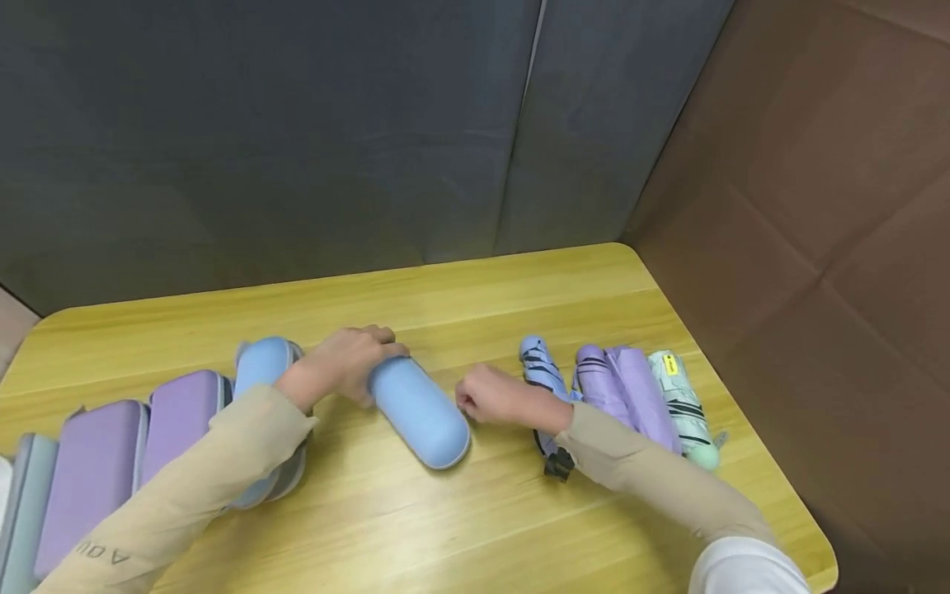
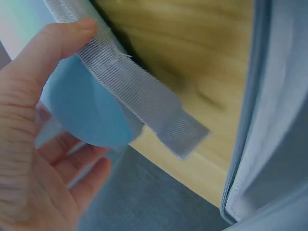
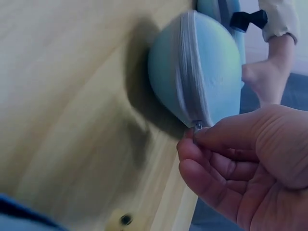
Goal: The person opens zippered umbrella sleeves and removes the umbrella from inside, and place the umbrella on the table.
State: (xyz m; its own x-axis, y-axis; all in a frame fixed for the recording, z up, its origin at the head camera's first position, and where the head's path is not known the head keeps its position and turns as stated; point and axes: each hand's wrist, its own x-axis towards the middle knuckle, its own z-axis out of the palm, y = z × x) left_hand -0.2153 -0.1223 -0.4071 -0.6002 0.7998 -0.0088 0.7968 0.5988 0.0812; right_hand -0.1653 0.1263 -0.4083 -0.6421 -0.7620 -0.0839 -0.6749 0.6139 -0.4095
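A light blue hard-shell zippered case (image 1: 419, 412) lies at a slant on the wooden table between both hands. At its far end my left hand (image 1: 352, 363) grips it; the left wrist view shows the thumb on the grey zipper tape (image 2: 130, 86) and the other fingers behind the rounded end. My right hand (image 1: 497, 396) is at the near right end of the case. In the right wrist view, its thumb and forefinger pinch the small metal zipper pull (image 3: 198, 126), at the end of the zipper line. Along the visible seam the case is closed.
To the left stands a row of cases: another blue case (image 1: 261, 363), two purple cases (image 1: 181, 412) and a grey-green one (image 1: 33, 495). On the right, under and beside my forearm, lie folded umbrellas: a blue one (image 1: 540, 363), purple ones (image 1: 641, 396) and a pale green one (image 1: 683, 404).
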